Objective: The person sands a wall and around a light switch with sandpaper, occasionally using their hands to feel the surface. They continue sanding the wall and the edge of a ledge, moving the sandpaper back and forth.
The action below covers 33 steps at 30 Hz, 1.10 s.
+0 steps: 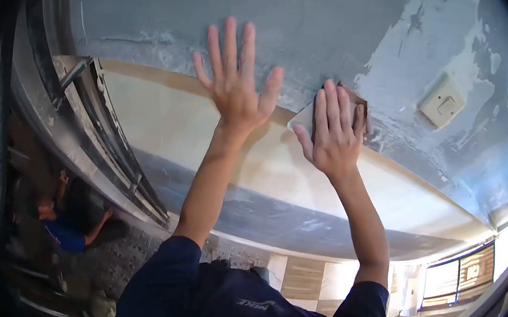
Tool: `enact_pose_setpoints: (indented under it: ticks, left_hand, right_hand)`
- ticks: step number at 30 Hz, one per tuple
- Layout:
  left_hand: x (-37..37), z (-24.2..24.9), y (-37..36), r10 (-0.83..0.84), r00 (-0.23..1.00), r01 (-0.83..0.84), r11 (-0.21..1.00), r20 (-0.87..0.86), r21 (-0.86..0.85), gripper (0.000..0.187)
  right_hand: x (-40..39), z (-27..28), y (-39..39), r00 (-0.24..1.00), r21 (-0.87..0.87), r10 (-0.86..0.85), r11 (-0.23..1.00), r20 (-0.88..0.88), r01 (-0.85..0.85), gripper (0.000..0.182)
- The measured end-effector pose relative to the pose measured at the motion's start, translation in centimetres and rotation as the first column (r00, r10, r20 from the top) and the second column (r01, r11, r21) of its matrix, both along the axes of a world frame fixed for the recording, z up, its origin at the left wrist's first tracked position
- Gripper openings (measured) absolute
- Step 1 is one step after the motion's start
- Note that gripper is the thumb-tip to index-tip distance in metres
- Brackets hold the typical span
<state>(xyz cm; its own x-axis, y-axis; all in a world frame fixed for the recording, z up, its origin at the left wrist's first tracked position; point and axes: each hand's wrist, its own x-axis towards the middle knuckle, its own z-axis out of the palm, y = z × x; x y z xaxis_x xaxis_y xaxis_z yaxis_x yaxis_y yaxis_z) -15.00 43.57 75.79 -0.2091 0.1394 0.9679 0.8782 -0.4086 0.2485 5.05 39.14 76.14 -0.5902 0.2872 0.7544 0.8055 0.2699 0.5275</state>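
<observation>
My left hand (pixel 236 84) lies open on the wall (pixel 314 28), palm down and fingers spread, at the line where grey plaster meets a cream band (pixel 168 106). To its right, my right hand (pixel 335 132) holds a sheet of sandpaper (pixel 361 116) flat against the wall, fingers straight and close together over it. The sheet's brown, curled edge shows beyond the fingers, and a pale part of it sticks out by the thumb. Most of the sheet is hidden under my palm. Both arms reach up from dark blue sleeves.
A light switch (pixel 442 104) sits on the wall at the right, amid patchy white filler (pixel 423 58). Metal door or window frames (pixel 117 128) run down the left side. Below left is another person in a blue shirt (pixel 66 234). A window (pixel 460 276) is at lower right, beyond a tiled floor (pixel 303 277).
</observation>
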Motion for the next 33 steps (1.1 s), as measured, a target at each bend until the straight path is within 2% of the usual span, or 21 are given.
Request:
enact_pose_setpoints:
  ticks: [4,6,8,9,10,12,13,15,18,19,20,21,22,23,25,27,28,29,30,31,33]
  left_hand:
    - [-0.9,-0.9,-0.6,-0.036,0.999,0.036,0.999,0.002,-0.039,0.074]
    - [-1.8,-1.4,-1.0,-0.161,0.984,0.152,0.981,-0.070,-0.119,0.072]
    - [-3.1,-1.9,-1.9,-0.188,0.980,0.178,0.975,-0.066,-0.133,0.070]
    - [-3.3,-2.5,-2.5,-0.272,0.960,0.261,0.955,-0.066,-0.143,0.069]
    - [-3.4,-3.4,-3.3,-0.246,0.968,0.235,0.960,-0.053,-0.154,0.069]
    - [-2.9,-5.2,-4.4,-0.396,0.917,0.397,0.917,0.039,-0.033,0.068]
    - [-2.0,-6.1,-4.7,-0.373,0.927,0.372,0.928,0.031,0.024,0.069]
    - [-0.6,-6.5,-6.0,-0.476,0.879,0.476,0.880,-0.023,0.007,0.073]
    - [1.0,-5.4,-5.9,-0.431,0.902,0.432,0.898,-0.030,0.088,0.082]
    - [1.5,-4.7,-5.5,-0.426,0.905,0.426,0.899,-0.027,0.098,0.082]
    - [1.8,-3.9,-4.8,-0.523,0.850,0.516,0.850,0.060,0.107,0.086]
    - [1.8,-3.2,-4.2,-0.606,0.782,0.594,0.795,0.143,0.121,0.091]
    - [1.5,-3.2,-3.7,-0.475,0.879,0.477,0.869,0.050,-0.130,0.098]
    - [1.7,-3.1,-3.4,-0.452,0.890,0.455,0.881,0.052,-0.130,0.098]
    - [1.9,-3.0,-2.8,-0.279,0.955,0.238,0.924,-0.103,-0.299,0.101]
    - [1.6,-2.7,-3.3,-0.228,0.970,0.200,0.947,-0.088,-0.250,0.099]
    - [1.4,-2.5,-3.6,-0.234,0.968,0.206,0.948,-0.092,-0.243,0.097]
    - [1.2,-2.5,-3.6,-0.245,0.965,0.218,0.947,-0.090,-0.237,0.095]
    - [0.9,-2.6,-3.4,-0.182,0.975,0.153,0.965,-0.125,-0.212,0.093]
    - [0.6,-2.6,-2.9,-0.169,0.979,0.143,0.967,-0.114,-0.212,0.093]
    - [0.2,-2.7,-2.2,-0.108,0.986,0.084,0.979,-0.126,-0.184,0.097]
  right_hand:
    - [2.2,1.1,-0.6,0.996,-0.101,0.035,0.995,0.082,-0.027,0.061]
    - [2.7,1.6,-1.1,0.989,-0.104,0.047,0.994,0.140,-0.033,0.060]
    - [1.4,2.6,-0.3,0.982,-0.129,0.065,0.991,0.178,-0.042,0.059]
    - [0.7,3.4,-0.2,0.967,-0.144,0.070,0.989,0.246,-0.035,0.058]
    - [-0.1,3.9,-0.4,0.948,-0.156,0.067,0.988,0.311,-0.018,0.057]
    - [-3.3,5.4,-0.3,0.931,-0.202,0.147,0.976,0.335,-0.081,0.056]
    - [-5.2,6.3,-0.1,0.912,-0.241,0.199,0.964,0.357,-0.116,0.055]
    - [-8.3,7.7,0.2,0.892,-0.304,0.286,0.935,0.350,-0.181,0.053]
    - [-10.4,9.4,1.5,0.778,-0.516,0.612,0.717,0.143,-0.469,0.048]
    - [-10.3,10.1,1.6,0.773,-0.513,0.616,0.718,0.153,-0.470,0.048]
    - [-10.0,11.1,1.5,0.756,-0.714,0.613,0.421,-0.231,-0.559,0.046]
    - [-10.1,12.0,1.6,0.694,-0.753,0.442,0.060,-0.568,-0.655,0.045]
    - [-10.3,12.5,1.9,0.637,-0.686,0.343,-0.030,-0.691,-0.727,0.046]
    - [-10.4,12.8,1.9,0.629,-0.687,0.359,-0.050,-0.690,-0.725,0.046]
    - [-10.7,13.5,1.5,0.657,-0.603,0.603,0.337,-0.452,-0.723,0.039]
    - [-10.0,15.7,2.3,0.600,-0.409,0.795,0.581,0.096,-0.704,0.022]
    - [-10.0,15.9,2.6,0.583,-0.410,0.807,0.566,0.096,-0.715,0.022]
    - [-9.8,15.9,2.9,0.589,-0.337,0.775,0.504,-0.230,-0.795,0.017]
    - [-10.0,15.9,3.3,0.519,-0.245,0.671,0.465,-0.530,-0.851,0.015]
    - [-10.6,16.0,3.6,0.515,-0.255,0.676,0.453,-0.526,-0.854,0.015]
    - [-12.1,15.7,3.6,0.565,-0.082,0.724,0.585,-0.395,-0.807,0.009]
